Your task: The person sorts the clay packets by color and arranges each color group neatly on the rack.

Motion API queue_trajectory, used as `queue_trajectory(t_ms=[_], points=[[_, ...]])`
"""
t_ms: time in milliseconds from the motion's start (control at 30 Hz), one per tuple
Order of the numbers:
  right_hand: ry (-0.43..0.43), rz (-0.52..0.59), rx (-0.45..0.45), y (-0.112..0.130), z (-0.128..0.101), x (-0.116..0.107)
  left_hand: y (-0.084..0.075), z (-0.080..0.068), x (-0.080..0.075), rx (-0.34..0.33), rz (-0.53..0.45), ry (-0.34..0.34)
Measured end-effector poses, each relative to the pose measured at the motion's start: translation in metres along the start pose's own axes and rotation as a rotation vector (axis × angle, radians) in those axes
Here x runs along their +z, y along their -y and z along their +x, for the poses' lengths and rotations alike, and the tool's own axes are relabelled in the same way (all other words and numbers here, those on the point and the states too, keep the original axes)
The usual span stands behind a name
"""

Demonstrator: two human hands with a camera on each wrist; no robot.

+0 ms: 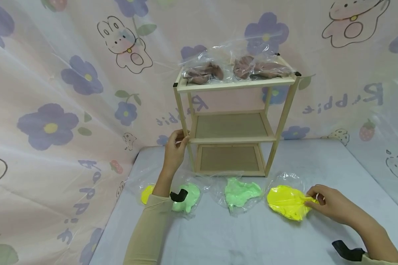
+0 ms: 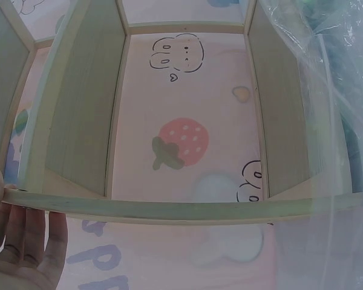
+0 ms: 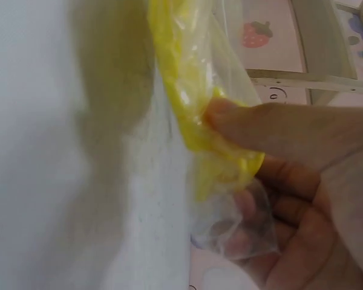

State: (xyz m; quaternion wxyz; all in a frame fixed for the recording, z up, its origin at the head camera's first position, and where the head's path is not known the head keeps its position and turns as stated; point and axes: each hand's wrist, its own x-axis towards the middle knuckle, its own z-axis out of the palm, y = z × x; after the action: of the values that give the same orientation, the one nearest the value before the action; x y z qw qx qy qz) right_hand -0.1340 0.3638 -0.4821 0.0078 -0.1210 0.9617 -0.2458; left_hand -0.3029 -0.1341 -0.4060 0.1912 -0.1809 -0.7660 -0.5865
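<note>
A small three-tier wooden rack (image 1: 233, 140) stands on the white-covered table. My left hand (image 1: 175, 152) grips its left front post at the middle shelf. In the left wrist view, the thumb lies on one side of that post (image 2: 187, 209) and the fingers on the other. At the right, my right hand (image 1: 333, 202) pinches one end of a clear plastic bag holding a bright yellow object (image 1: 286, 201); its exact kind is unclear. The right wrist view shows the thumb pressed on the yellow bag (image 3: 193, 90), with the clear bag end hanging among the fingers.
Bagged brown objects (image 1: 202, 73) lie on the rack's top shelf. Along its front are two bagged light-green objects, one in the middle (image 1: 240, 192) and one farther left (image 1: 190, 197), plus another yellow object (image 1: 147, 194) partly behind my left arm. A patterned curtain (image 1: 69, 165) surrounds the table.
</note>
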Motion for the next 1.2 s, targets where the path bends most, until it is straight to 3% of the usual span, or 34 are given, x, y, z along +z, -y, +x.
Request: queue_trajectory(t_ms=[367,700,967,1200], points=[[-0.113,0.006,-0.082,0.016,-0.003,-0.007,-0.002,0.000,-0.001,0.000,0.000,0.000],[-0.192,0.079,-0.124,0.028,-0.005,-0.013,-0.002,0.000,-0.002,0.004,-0.003,0.003],[-0.272,0.138,-0.260,0.038,-0.001,-0.015,-0.002,0.000,-0.002,0.009,-0.005,0.011],[-0.291,0.179,-0.311,0.054,0.002,-0.016,0.000,0.001,-0.001,0.005,-0.005,0.005]])
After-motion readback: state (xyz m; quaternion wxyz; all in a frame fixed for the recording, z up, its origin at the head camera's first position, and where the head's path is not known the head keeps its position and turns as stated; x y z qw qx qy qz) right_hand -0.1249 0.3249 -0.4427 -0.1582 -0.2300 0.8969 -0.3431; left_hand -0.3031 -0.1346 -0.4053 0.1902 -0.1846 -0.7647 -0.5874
